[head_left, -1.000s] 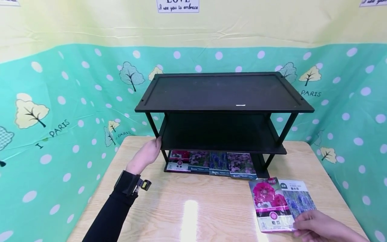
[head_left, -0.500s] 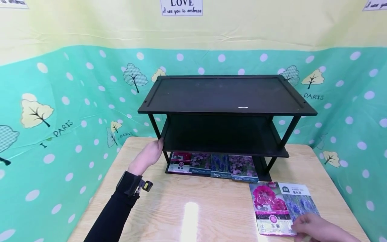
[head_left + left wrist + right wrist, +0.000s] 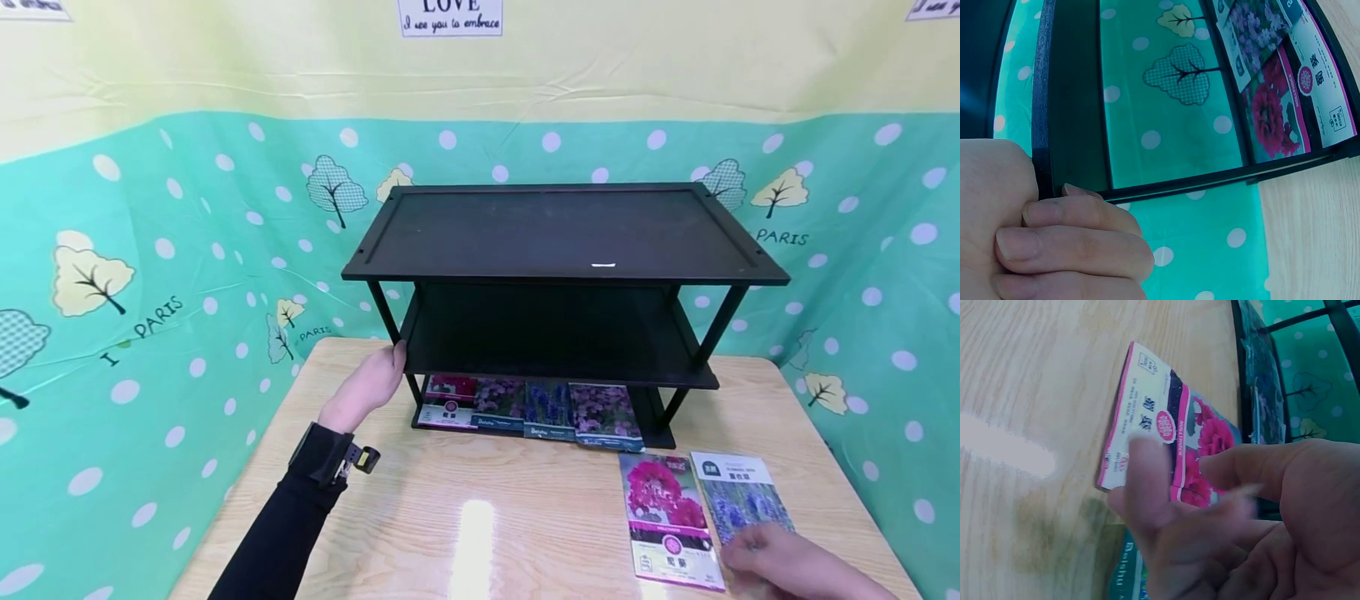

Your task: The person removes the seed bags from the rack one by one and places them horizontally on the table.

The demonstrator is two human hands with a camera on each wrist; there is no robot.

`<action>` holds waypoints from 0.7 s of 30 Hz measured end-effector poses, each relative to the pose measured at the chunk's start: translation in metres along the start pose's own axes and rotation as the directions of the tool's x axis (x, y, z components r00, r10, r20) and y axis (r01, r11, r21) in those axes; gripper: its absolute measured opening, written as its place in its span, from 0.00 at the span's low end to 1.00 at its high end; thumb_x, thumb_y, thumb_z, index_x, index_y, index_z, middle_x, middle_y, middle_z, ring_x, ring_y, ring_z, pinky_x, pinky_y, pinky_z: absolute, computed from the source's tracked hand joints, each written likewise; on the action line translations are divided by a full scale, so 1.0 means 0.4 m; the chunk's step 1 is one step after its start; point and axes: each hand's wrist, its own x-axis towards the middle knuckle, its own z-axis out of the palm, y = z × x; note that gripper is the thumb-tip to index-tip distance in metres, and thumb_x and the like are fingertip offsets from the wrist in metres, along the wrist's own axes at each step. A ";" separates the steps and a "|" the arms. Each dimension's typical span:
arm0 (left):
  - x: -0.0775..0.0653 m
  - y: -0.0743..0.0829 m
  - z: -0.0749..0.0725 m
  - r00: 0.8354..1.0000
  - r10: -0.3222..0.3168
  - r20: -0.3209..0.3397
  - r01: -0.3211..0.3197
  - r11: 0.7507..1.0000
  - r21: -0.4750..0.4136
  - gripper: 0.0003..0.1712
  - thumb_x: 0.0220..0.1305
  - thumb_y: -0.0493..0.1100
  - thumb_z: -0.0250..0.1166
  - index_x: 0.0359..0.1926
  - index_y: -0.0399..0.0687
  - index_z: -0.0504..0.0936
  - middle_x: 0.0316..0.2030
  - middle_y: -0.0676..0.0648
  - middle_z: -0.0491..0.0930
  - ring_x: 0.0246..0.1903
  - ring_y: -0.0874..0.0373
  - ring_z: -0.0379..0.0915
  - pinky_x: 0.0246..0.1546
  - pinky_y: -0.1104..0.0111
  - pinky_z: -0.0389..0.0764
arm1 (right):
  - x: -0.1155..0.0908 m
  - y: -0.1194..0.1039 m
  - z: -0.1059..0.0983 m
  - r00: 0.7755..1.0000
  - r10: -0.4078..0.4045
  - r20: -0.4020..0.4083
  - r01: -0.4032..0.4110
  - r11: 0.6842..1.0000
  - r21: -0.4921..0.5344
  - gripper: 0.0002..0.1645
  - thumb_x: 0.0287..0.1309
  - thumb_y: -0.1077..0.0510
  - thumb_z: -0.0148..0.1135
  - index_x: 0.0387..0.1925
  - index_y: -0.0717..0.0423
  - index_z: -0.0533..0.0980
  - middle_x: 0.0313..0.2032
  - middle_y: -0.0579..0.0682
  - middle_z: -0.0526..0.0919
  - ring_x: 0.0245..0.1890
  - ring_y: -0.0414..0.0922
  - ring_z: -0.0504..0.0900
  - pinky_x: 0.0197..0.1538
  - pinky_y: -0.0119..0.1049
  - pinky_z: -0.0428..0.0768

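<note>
My left hand (image 3: 366, 387) grips the black shelf rack (image 3: 562, 233) at the left front corner of its middle shelf. In the left wrist view the fingers (image 3: 1079, 244) curl round the dark edge. At the front right, my right hand (image 3: 787, 562) hovers over the lower part of a blue-flowered seed packet (image 3: 742, 500). Beside it on the table lies a pink hollyhock seed packet (image 3: 667, 525). In the right wrist view, thumb and blurred index finger stand apart before the hollyhock packet (image 3: 1160, 419), with nothing held between them.
Several flower seed packets (image 3: 551, 408) lie side by side on the rack's bottom shelf. A small white mark (image 3: 603, 265) shows on the top shelf. Patterned green cloth (image 3: 210, 375) encloses the wooden table (image 3: 390, 500) at the back and sides.
The two packets at the right, overlapping earlier, now lie slightly apart, the hollyhock one turned a little. My right hand has let go of it. My left hand keeps its grip on the rack.
</note>
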 end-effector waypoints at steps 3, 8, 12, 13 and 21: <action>-0.001 -0.001 -0.002 1.000 0.028 -0.011 -0.028 0.999 0.021 0.33 0.75 0.51 0.25 0.63 0.34 0.64 0.23 0.46 0.67 0.28 0.52 0.71 0.33 0.61 0.72 | -0.003 -0.014 -0.007 0.999 -0.035 -0.030 0.034 0.999 -0.035 0.20 0.61 0.51 0.57 0.46 0.63 0.77 0.28 0.49 0.77 0.23 0.42 0.74 0.27 0.32 0.70; -0.003 -0.003 -0.002 0.998 0.055 -0.021 -0.054 0.998 0.030 0.31 0.76 0.49 0.27 0.63 0.32 0.64 0.24 0.45 0.69 0.28 0.53 0.71 0.33 0.62 0.73 | -0.002 -0.044 -0.021 0.991 -0.101 -0.086 0.091 0.989 -0.116 0.25 0.58 0.46 0.60 0.48 0.62 0.75 0.28 0.49 0.78 0.24 0.43 0.75 0.27 0.35 0.74; -0.003 -0.007 -0.001 0.998 0.059 -0.022 -0.058 0.997 0.045 0.31 0.76 0.49 0.27 0.64 0.32 0.63 0.22 0.46 0.68 0.26 0.53 0.71 0.31 0.63 0.72 | 0.000 -0.073 -0.026 0.979 -0.145 -0.141 0.122 0.979 -0.161 0.35 0.55 0.41 0.62 0.52 0.65 0.72 0.31 0.48 0.80 0.28 0.43 0.76 0.30 0.38 0.77; -0.003 -0.007 -0.001 0.998 0.057 -0.024 -0.056 0.997 0.047 0.31 0.76 0.49 0.27 0.64 0.33 0.63 0.22 0.46 0.67 0.26 0.53 0.71 0.30 0.63 0.72 | 0.000 -0.082 -0.025 0.975 -0.156 -0.158 0.128 0.976 -0.174 0.36 0.55 0.40 0.62 0.53 0.65 0.72 0.32 0.48 0.80 0.29 0.43 0.76 0.31 0.38 0.76; -0.003 -0.006 0.000 0.998 0.064 -0.027 -0.063 0.997 0.051 0.31 0.76 0.49 0.27 0.63 0.33 0.65 0.22 0.46 0.67 0.24 0.54 0.69 0.27 0.63 0.71 | 0.014 -0.118 -0.001 0.934 -0.265 -0.241 0.187 0.935 -0.303 0.41 0.49 0.37 0.65 0.54 0.63 0.72 0.36 0.48 0.82 0.35 0.43 0.79 0.37 0.41 0.79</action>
